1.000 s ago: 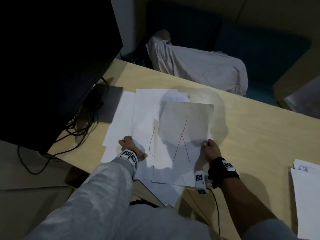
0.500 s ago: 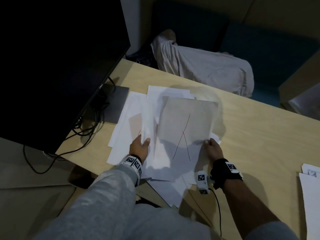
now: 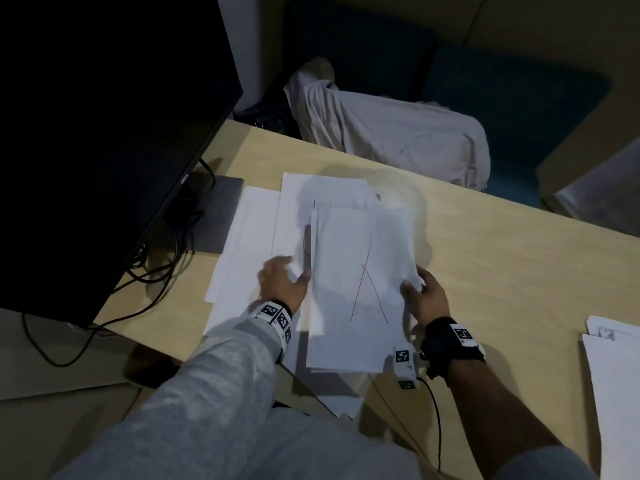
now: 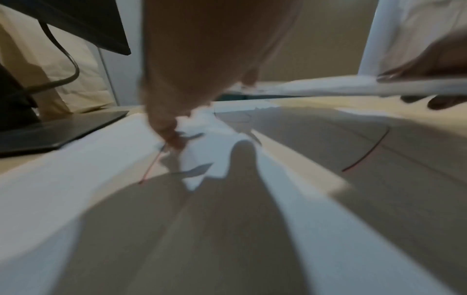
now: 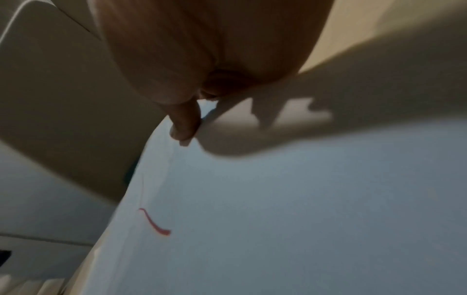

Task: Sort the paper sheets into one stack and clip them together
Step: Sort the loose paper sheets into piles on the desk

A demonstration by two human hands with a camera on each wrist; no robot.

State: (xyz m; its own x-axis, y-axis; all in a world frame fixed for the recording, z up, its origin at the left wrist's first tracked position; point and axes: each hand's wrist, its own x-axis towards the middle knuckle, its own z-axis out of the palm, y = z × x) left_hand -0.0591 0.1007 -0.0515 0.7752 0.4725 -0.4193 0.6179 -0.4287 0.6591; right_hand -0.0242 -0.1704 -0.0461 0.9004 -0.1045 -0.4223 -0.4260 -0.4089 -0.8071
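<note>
A stack of white paper sheets, its top sheet marked with red lines, hangs tilted over the table's front edge. My right hand grips its right edge, thumb on top of the paper. My left hand is blurred and lies just left of the stack with fingers spread over the loose sheets that lie flat on the table. In the left wrist view its fingertips touch those sheets, and the held stack shows edge-on at the right. No clip is in view.
A black monitor with its flat base and cables stands at the left. A beige cloth lies on a blue seat behind the wooden table. Another pile of paper lies at the right edge.
My left hand has let go of the sheet that it held up and has moved left onto the loose sheets. The stack in my right hand has come nearer to me.
</note>
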